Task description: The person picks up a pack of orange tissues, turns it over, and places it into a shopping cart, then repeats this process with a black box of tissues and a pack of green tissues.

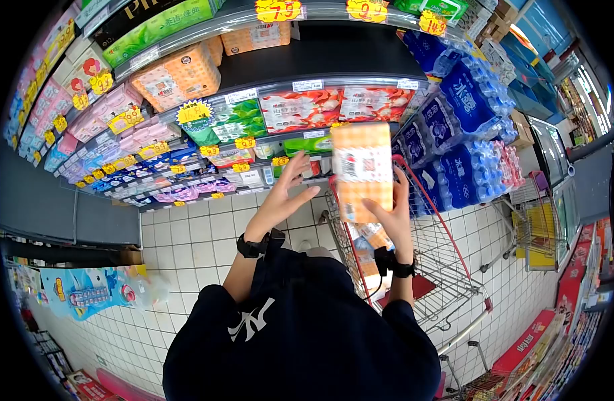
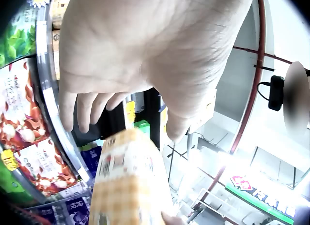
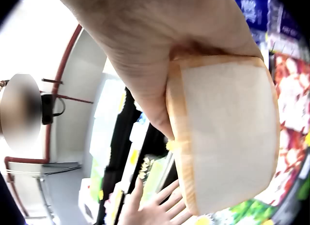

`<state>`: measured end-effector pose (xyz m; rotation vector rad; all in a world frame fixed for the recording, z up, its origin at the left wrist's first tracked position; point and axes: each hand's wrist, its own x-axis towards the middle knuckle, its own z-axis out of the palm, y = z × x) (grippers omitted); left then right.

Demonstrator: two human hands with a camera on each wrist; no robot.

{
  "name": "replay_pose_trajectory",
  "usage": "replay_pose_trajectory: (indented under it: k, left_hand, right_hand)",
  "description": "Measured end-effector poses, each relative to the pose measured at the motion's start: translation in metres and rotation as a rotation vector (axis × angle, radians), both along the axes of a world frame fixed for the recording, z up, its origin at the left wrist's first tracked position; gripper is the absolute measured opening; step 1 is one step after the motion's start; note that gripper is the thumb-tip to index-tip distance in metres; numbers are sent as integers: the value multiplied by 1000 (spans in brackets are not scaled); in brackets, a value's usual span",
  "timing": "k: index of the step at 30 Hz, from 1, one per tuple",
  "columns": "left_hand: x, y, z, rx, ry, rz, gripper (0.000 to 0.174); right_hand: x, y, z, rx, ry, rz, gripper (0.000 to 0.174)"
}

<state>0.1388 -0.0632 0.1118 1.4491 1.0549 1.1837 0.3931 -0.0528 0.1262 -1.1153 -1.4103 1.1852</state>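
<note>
My right hand (image 1: 400, 217) grips an orange-and-white checked tissue pack (image 1: 362, 190) by its side, thumb on the near face. The pack is upright above the shopping cart, and its plain white side (image 3: 232, 133) faces the right wrist camera. To the left of the pack, my left hand (image 1: 275, 208) is raised with fingers spread, holding nothing. In the left wrist view its palm (image 2: 150, 46) shows above the pack, apart from it. More orange-patterned packs (image 1: 372, 235) lie in the cart, partly hidden by the right arm.
The wire shopping cart (image 1: 447, 264) with red edges stands at my right front. Ahead runs a shelf (image 1: 334, 57) with tissue packs, including red packs (image 1: 300, 110) and orange packs (image 1: 176, 79). Blue-wrapped bottled water (image 1: 454, 110) is stacked right of it. Pale tiles (image 1: 186, 234) cover the floor.
</note>
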Motion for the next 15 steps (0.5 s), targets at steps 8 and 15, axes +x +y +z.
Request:
replay_pose_trajectory:
  k: [8, 15]
  left_hand:
    - [-18, -46, 71, 119, -188, 160, 103]
    - [-28, -83, 89, -31, -394, 142, 103]
  right_hand:
    - [-77, -24, 74, 60, 242, 280, 95]
    - [-92, -48, 93, 54, 286, 428, 101]
